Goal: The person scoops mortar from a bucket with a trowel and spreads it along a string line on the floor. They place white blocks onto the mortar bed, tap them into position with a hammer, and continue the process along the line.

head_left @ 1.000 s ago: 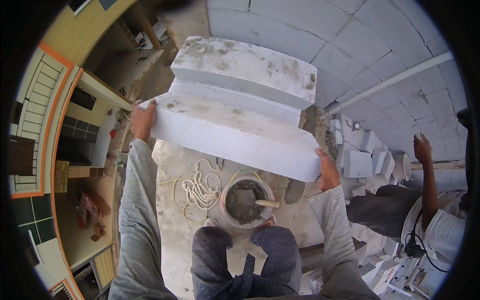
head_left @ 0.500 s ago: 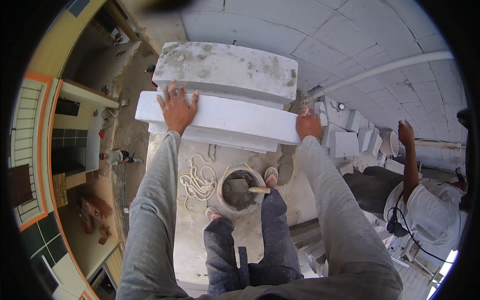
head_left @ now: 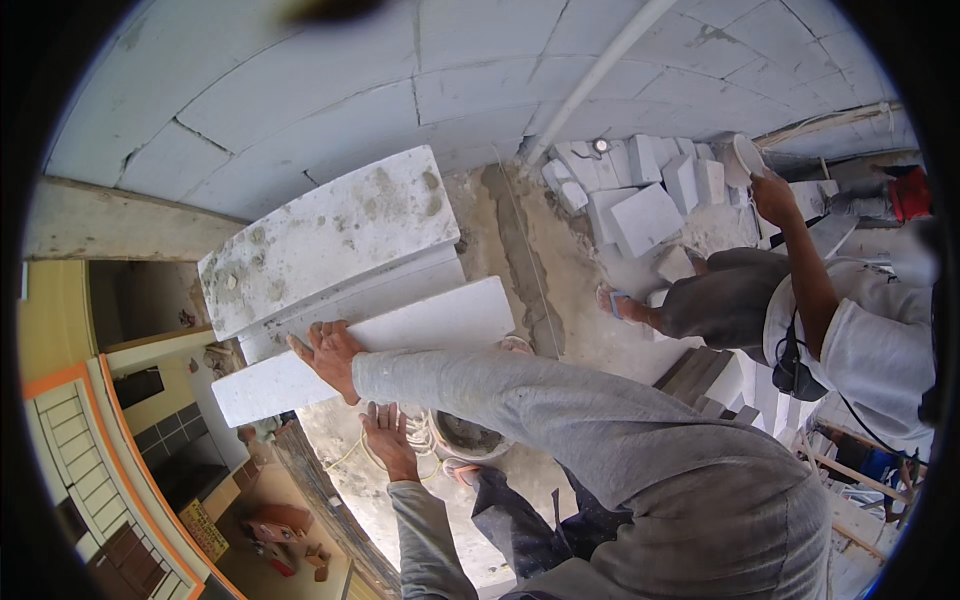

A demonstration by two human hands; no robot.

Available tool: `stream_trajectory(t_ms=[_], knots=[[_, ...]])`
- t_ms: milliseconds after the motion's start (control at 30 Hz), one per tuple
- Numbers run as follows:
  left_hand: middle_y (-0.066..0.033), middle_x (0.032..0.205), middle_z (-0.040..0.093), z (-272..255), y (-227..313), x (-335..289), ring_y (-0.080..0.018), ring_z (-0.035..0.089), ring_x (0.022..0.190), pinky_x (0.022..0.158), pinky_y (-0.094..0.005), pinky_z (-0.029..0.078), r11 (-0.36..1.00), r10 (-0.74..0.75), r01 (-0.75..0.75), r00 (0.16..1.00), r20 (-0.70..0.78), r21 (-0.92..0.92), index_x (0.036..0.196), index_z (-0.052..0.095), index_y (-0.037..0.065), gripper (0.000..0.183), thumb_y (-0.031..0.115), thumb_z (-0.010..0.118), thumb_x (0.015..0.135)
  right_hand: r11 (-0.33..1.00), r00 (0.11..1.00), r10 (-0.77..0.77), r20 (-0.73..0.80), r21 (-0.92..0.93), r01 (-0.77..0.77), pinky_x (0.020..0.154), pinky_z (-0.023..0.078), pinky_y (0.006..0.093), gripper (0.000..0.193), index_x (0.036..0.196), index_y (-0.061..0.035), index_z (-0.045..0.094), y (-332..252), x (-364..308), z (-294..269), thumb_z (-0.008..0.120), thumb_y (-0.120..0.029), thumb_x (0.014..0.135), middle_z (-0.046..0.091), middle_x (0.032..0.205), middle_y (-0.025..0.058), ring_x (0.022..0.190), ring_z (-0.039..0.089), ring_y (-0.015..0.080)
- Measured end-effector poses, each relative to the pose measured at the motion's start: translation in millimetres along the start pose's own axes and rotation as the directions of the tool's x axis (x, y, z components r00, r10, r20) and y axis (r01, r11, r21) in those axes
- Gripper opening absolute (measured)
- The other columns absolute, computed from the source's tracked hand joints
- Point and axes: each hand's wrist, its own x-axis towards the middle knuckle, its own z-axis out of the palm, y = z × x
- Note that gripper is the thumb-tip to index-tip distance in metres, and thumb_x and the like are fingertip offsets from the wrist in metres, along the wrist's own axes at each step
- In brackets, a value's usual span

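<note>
A long white wall block lies slantwise in front of a stack of similar blocks, whose top block is spotted with dried mortar. My right arm reaches across to the left. My right hand rests on the long block, fingers stretched over its upper face. Just below the block's near side, my left hand is raised with fingers apart, holding nothing. Close by, a bucket of grey mortar stands partly hidden under my right sleeve. Some pale rope shows between the bucket and my left hand.
A strip of wet mortar runs along the floor beside a taut string. Loose blocks pile against the block wall. At right, a co-worker holds a pale pail. A floor edge drops away at left.
My view has turned right. My right hand has left the long block's right end and now lies farther left on it. My left hand has come off the block.
</note>
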Motion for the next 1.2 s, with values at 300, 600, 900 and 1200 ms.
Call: stream_trajectory(t_ms=[300,600,900,1200], knots=[[-0.0191,0.158,0.029,19.8,-70.7,-18.8,-0.038,0.027,0.146,0.117,-0.0586,0.023,0.813,-0.357,0.384,0.923,0.146,-0.438,0.153,0.028,0.005,0.101,0.079,0.043,0.087,0.985,0.986,0.036,0.164,0.161,-0.063,0.085,0.049,0.0481,0.136,0.156,0.0029,0.015,26.6,-72.2,-5.5,0.09,-0.033,0.049,0.056,0.115,0.0236,0.102,0.059,0.0368],[-0.0106,0.137,0.058,58.6,-78.4,-55.1,-0.0332,0.054,0.126,0.104,-0.0487,0.045,0.756,-0.314,0.475,0.867,0.387,-0.45,0.138,0.053,0.01,0.07,0.063,0.051,0.094,0.819,0.857,0.409,0.313,0.287,-0.496,0.086,0.054,0.0486,0.12,0.149,0.0075,0.027,56.9,-315.8,-53.5,0.086,-0.041,0.055,0.052,0.119,0.0283,0.099,0.063,0.0431],[-0.0147,0.153,0.041,181.9,-108.6,-32.0,-0.029,0.041,0.139,0.116,-0.0422,0.033,0.947,-0.156,0.301,0.736,0.659,-0.113,0.155,0.028,0.007,0.078,0.059,0.046,0.1,0.462,0.563,0.775,0.287,0.35,-0.815,0.095,0.052,0.0494,0.121,0.148,0.0054,0.023,80.7,-469.4,-87.4,0.089,-0.035,0.055,0.051,0.125,0.0279,0.111,0.059,0.0449],[-0.0131,0.159,0.033,146.9,-247.5,-184.3,-0.0318,0.031,0.145,0.12,-0.0477,0.021,0.387,-0.907,0.777,0.223,0.357,0.496,0.157,0.024,0.005,0.109,0.088,0.016,0.087,0.271,0.365,0.921,0.138,0.447,-0.853,0.097,0.05,0.0494,0.116,0.145,0.0085,0.026,150.9,-480.4,-23.2,0.087,-0.033,0.056,0.049,0.129,0.0313,0.115,0.057,0.0462]])
